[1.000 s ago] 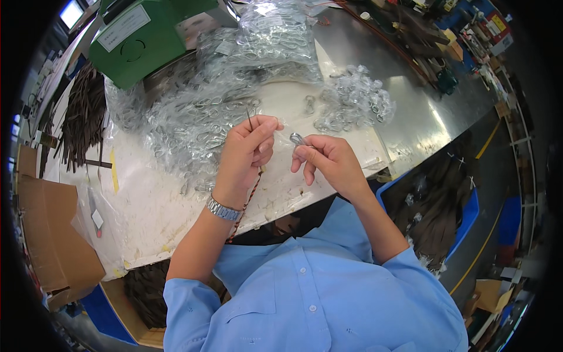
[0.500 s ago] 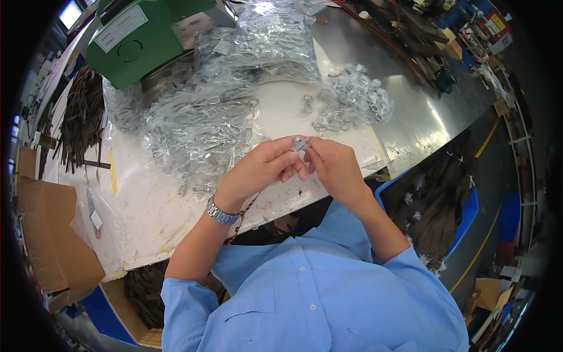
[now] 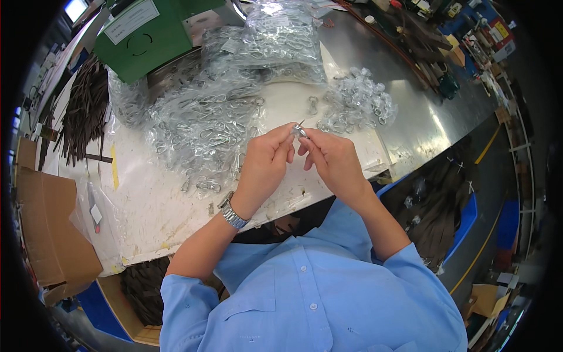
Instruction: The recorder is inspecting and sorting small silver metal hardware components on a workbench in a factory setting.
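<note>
My left hand (image 3: 265,161) and my right hand (image 3: 333,161) meet over the table, both pinching one small metal snap hook (image 3: 299,130) between thumbs and forefingers. A thin tip sticks up from it, and my fingertips cover much of the rest. Just beyond my right hand lies a heap of snap hooks in crumpled clear plastic (image 3: 358,101). One loose snap hook (image 3: 312,104) rests by itself left of that heap. To the left of my left hand spreads a wide pile of clear-bagged snap hooks (image 3: 202,126), with a few hooks (image 3: 208,185) at its near edge.
A fuller clear bag (image 3: 280,38) and a green machine housing (image 3: 143,41) stand at the back. Dark strips (image 3: 85,117) hang at the left, above a cardboard box (image 3: 56,229). Blue-edged bins with dark strips (image 3: 437,205) sit below the table (image 3: 164,226).
My left hand has turned more upright, its wrist swinging right. The held snap hook has tilted, and its thin tip now points up. The whole view has shifted slightly.
</note>
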Demonstrator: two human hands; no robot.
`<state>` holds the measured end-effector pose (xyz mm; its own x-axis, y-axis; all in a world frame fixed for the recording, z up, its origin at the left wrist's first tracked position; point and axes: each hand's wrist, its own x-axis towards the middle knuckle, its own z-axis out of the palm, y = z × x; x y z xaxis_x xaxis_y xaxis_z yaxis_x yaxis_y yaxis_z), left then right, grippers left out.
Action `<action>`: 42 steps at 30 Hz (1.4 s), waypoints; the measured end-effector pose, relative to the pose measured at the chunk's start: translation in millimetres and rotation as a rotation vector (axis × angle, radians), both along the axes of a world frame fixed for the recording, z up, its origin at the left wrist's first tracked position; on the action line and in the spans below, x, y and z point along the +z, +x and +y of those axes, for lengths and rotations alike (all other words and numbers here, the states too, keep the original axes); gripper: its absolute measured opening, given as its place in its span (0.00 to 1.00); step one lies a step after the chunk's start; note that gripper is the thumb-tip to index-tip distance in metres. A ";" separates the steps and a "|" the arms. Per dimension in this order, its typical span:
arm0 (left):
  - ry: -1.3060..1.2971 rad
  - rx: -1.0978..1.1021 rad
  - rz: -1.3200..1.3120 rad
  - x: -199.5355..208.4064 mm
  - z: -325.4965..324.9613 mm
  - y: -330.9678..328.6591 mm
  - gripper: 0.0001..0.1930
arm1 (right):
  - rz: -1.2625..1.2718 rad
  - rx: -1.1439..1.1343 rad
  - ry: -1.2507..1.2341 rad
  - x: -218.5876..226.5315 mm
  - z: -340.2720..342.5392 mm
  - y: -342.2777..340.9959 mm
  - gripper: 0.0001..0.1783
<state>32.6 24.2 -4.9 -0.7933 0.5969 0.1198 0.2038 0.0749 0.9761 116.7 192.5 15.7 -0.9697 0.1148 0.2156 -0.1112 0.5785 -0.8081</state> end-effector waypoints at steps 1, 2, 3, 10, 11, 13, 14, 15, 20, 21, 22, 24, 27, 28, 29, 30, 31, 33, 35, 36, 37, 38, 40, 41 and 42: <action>-0.050 -0.001 0.063 4.0 -1.1 -1.5 0.12 | 0.002 0.015 0.032 1.5 1.7 -1.0 0.16; -0.050 0.004 0.063 7.8 -4.0 -5.7 0.12 | 0.003 0.020 0.033 2.5 4.3 -2.4 0.16; -0.027 -0.081 -0.118 11.5 -7.0 -13.6 0.12 | -0.054 -0.034 0.122 3.8 10.1 -3.9 0.16; 0.298 0.208 -0.369 13.9 -33.8 -50.2 0.14 | 0.193 -0.488 0.548 17.9 53.4 -31.6 0.17; 0.395 0.255 -0.400 10.9 -37.7 -53.5 0.14 | 0.129 -0.342 0.475 20.7 41.7 -32.5 0.18; 0.391 0.248 -0.401 8.8 -34.6 -55.6 0.13 | 0.138 -0.080 0.432 3.9 14.0 -32.2 0.21; 0.382 0.238 -0.403 9.1 -34.0 -56.4 0.13 | 0.094 0.002 0.408 -1.7 -5.4 -31.1 0.21; 0.382 0.234 -0.401 9.6 -31.9 -56.3 0.13 | 0.096 -0.002 0.409 -9.9 -14.8 -34.8 0.21; 0.317 0.191 -0.383 6.1 -27.2 -54.5 0.12 | -0.057 0.081 0.451 -27.5 -16.6 -39.6 0.16; 0.319 0.197 -0.380 5.9 -30.4 -55.3 0.12 | -0.054 0.087 0.451 -26.1 -14.6 -37.0 0.16; 0.210 0.178 -0.332 6.3 -33.8 -55.9 0.13 | -0.113 0.065 0.367 -23.2 -13.0 -33.1 0.14; 0.112 0.161 -0.283 3.9 -31.9 -54.9 0.14 | -0.171 0.045 0.293 -19.4 -2.0 -28.0 0.12; -0.126 0.120 0.260 -5.2 -21.9 -45.0 0.15 | -0.308 -0.024 -0.136 -23.2 14.8 -21.9 0.08; -0.128 0.086 0.241 -6.6 -18.2 -38.7 0.15 | -0.273 -0.001 -0.257 -26.4 19.5 -18.3 0.07; -0.132 0.047 0.223 -7.3 -16.3 -36.3 0.15 | -0.236 0.018 -0.380 -26.4 19.7 -16.0 0.06; -0.132 0.048 0.226 -9.1 -16.8 -38.0 0.15 | -0.233 0.019 -0.380 -25.4 19.2 -13.8 0.06; -0.124 -0.049 0.069 -11.2 -18.0 -40.4 0.14 | -0.225 0.009 -0.436 -22.8 18.5 -11.5 0.06; -0.116 -0.151 -0.086 -7.7 -16.5 -40.8 0.13 | -0.213 -0.007 -0.494 -21.6 20.8 -10.1 0.07; -0.144 -0.108 -0.058 -2.7 -15.3 -37.4 0.11 | -0.205 0.050 -0.683 -23.2 24.3 -10.2 0.08; -0.146 -0.114 -0.058 -1.0 -14.6 -36.2 0.11 | -0.203 0.045 -0.685 -23.0 21.2 -10.1 0.08; -0.124 -0.108 -0.092 0.2 -13.9 -35.2 0.11 | -0.108 -0.066 -0.594 -22.8 15.0 -10.3 0.08; -0.102 -0.097 -0.125 1.8 -14.2 -34.1 0.11 | -0.014 -0.171 -0.499 -20.4 10.7 -10.7 0.09; -0.083 -0.117 -0.138 3.4 -15.6 -33.3 0.11 | 0.070 -0.091 -0.386 -17.6 15.1 -12.6 0.11; -0.062 -0.137 -0.151 4.1 -16.1 -32.8 0.12 | 0.152 -0.011 -0.269 -15.6 18.5 -13.1 0.13; -0.061 -0.139 -0.151 3.3 -16.1 -32.7 0.12 | 0.152 -0.013 -0.268 -14.0 22.0 -12.9 0.13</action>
